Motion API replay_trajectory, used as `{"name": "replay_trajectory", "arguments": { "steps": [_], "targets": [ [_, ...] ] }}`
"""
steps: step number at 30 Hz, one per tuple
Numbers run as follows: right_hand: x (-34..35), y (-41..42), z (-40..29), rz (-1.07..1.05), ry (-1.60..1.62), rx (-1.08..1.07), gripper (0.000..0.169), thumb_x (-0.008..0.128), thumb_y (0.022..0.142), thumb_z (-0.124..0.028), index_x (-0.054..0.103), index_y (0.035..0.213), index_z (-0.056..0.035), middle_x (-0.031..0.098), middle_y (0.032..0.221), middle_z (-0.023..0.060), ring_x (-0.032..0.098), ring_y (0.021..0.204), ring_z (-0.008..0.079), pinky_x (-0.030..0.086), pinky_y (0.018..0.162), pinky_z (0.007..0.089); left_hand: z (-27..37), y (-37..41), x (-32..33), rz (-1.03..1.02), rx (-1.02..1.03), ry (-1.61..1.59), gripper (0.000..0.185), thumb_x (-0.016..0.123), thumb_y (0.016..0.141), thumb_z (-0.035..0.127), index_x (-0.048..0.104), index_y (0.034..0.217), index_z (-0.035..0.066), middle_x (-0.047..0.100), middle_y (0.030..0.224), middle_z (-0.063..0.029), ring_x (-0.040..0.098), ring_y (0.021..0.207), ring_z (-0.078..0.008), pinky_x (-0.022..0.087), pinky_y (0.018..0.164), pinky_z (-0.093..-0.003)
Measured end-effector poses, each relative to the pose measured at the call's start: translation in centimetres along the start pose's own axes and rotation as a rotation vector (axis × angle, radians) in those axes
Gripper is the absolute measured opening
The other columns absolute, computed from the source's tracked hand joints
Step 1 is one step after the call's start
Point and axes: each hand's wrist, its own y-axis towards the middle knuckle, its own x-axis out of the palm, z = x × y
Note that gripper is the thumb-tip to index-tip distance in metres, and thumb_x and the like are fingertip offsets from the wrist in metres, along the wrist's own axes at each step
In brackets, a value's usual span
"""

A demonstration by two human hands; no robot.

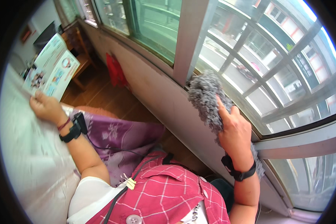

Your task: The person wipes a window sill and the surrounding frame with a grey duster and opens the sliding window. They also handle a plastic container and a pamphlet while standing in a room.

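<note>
On the left of the view, my left hand [46, 107] grips the lower edge of a folded printed leaflet [51, 71] with pictures and writing on it. At the right, my right hand [235, 130] is closed round a grey fluffy duster [205, 89], with the index finger stretched out along it. The duster's far end rests at the lower corner of the window frame [191, 56], on or just above the sill. More grey fluff shows behind my right wrist. Both wrists wear black straps.
Barred window panes [249, 64] run along the right, above a pale wall [156, 86]. A red cloth [114, 70] hangs on that wall. A wooden chair [82, 63] stands at the back left. Purple patterned fabric [120, 137] lies before me, beside white fabric [30, 151]. A black cable crosses my front.
</note>
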Motion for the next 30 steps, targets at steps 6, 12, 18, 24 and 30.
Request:
{"name": "replay_trajectory", "arguments": {
  "steps": [6, 12, 18, 24, 30],
  "targets": [
    [1.1, 3.0, -0.8, -0.190, -0.178, -0.077, 0.051, 0.055, 0.077, -0.004, 0.062, 0.123, -0.0246, 0.054, 0.069, 0.0116, 0.060, 0.060, 0.0270, 0.047, 0.054, 0.0376, -5.0, 1.1, 4.8, -0.306, -0.443, -0.656, 0.025, 0.052, 0.096, 0.016, 0.056, 0.100, -0.008, 0.064, 0.095, -0.0142, 0.062, 0.083, -0.0202, 0.049, 0.076, -0.0297],
    [-3.8, 5.6, -3.9, -0.412, -0.485, -0.246, 0.044, 0.060, 0.074, -0.007, 0.063, 0.116, -0.0207, 0.058, 0.063, 0.0036, 0.063, 0.063, 0.0216, 0.044, 0.052, 0.0342, -5.9, 2.4, 5.1, -0.412, -0.627, -0.838, 0.022, 0.053, 0.096, 0.016, 0.054, 0.102, -0.006, 0.063, 0.101, -0.0154, 0.062, 0.089, -0.0228, 0.050, 0.081, -0.0338],
    [-8.7, 1.2, -1.4, -0.601, -0.641, -0.218, 0.047, 0.062, 0.072, -0.008, 0.065, 0.114, -0.0277, 0.055, 0.057, 0.0011, 0.061, 0.059, 0.0196, 0.040, 0.050, 0.0334, -4.2, 3.1, 3.7, -0.509, -0.431, -0.749, 0.024, 0.052, 0.097, 0.019, 0.055, 0.102, -0.005, 0.063, 0.098, -0.0123, 0.060, 0.085, -0.0174, 0.050, 0.077, -0.0290],
    [-13.2, -0.1, -2.9, -0.287, -0.416, -0.099, 0.038, 0.060, 0.071, -0.008, 0.072, 0.103, -0.0238, 0.053, 0.058, 0.0067, 0.059, 0.061, 0.0246, 0.042, 0.053, 0.0373, -3.8, 3.3, 3.2, -0.453, -0.511, -0.814, 0.026, 0.052, 0.097, 0.018, 0.054, 0.105, -0.007, 0.063, 0.100, -0.0131, 0.060, 0.087, -0.0176, 0.049, 0.082, -0.0290],
    [-4.4, 5.3, -7.2, -0.171, -0.366, -0.254, 0.017, 0.060, 0.072, -0.008, 0.065, 0.085, -0.0175, 0.055, 0.059, 0.0047, 0.062, 0.062, 0.0222, 0.044, 0.051, 0.0351, -4.0, 3.2, 4.5, -0.551, -0.576, -0.935, 0.026, 0.052, 0.097, 0.018, 0.055, 0.105, -0.006, 0.063, 0.100, -0.0123, 0.059, 0.089, -0.0176, 0.048, 0.083, -0.0294]
  ]
}}
